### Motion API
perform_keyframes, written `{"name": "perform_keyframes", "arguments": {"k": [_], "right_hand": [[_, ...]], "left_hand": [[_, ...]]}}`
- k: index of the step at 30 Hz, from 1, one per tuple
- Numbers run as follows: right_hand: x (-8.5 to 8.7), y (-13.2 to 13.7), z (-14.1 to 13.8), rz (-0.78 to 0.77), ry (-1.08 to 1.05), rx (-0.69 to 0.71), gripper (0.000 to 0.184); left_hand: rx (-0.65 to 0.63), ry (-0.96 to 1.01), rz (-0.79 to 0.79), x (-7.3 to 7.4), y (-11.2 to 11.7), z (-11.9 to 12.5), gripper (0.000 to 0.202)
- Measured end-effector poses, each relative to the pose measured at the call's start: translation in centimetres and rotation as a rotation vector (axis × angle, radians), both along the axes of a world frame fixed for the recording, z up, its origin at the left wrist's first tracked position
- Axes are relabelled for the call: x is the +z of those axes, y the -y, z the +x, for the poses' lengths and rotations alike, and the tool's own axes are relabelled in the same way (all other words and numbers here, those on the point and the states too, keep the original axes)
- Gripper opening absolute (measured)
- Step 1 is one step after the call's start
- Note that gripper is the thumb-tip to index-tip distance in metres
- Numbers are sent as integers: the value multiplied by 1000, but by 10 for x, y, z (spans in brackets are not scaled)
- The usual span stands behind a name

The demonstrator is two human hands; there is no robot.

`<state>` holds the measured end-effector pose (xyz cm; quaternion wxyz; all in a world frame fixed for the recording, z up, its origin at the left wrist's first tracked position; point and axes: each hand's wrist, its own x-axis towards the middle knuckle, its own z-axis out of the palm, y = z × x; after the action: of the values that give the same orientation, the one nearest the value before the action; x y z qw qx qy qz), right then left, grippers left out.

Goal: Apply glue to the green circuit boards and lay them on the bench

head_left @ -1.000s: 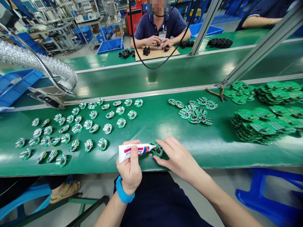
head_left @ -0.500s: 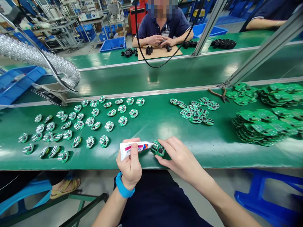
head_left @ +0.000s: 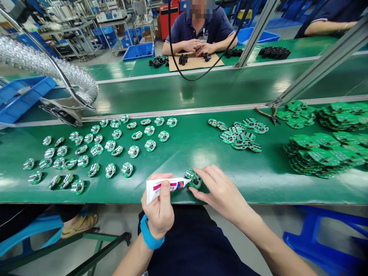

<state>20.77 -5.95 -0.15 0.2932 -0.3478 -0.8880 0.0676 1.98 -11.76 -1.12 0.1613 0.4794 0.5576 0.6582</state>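
My left hand [head_left: 159, 209], with a blue wristband, is closed round a white glue tube [head_left: 165, 185] whose nozzle points right and touches a small round green circuit board [head_left: 193, 178]. My right hand [head_left: 220, 191] pinches that board between thumb and fingers, at the near edge of the green table [head_left: 195, 153]. Several similar boards with metal tabs [head_left: 97, 147] lie spread in rows to the left. A small heap of boards [head_left: 240, 134] lies beyond my right hand.
Stacks of green board panels [head_left: 319, 151] fill the right side, with pliers [head_left: 268, 114] behind them. A silver flexible duct [head_left: 48, 71] hangs at far left by a blue bin [head_left: 21, 96]. A person [head_left: 199, 32] sits opposite handling black parts; a black cable [head_left: 198, 57] hangs down.
The nozzle has stayed on the board while both hands shifted only slightly. The view has tilted a little.
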Motion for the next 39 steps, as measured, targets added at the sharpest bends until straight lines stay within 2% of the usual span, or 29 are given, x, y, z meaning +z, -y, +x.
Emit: {"name": "perform_keyframes", "arguments": {"k": [4, 13, 19, 24, 32, 39], "right_hand": [[2, 1, -1, 6, 4, 0, 39], [2, 0, 1, -15, -4, 4, 38], [-1, -2, 0, -47, -30, 24, 37], [-4, -3, -2, -51, -37, 27, 39], [-3, -3, -4, -18, -39, 28, 35], [-5, -4, -3, -31, -19, 40, 39]], "left_hand": [[-24, -6, -4, -4, 1, 0, 19], [71, -74, -46, -8, -6, -10, 25], [123, 10, -23, -4, -8, -7, 26], [63, 62, 78, 4, -8, 5, 22], [-56, 54, 78, 3, -9, 12, 20], [-3, -22, 149, 3, -15, 9, 19]]}}
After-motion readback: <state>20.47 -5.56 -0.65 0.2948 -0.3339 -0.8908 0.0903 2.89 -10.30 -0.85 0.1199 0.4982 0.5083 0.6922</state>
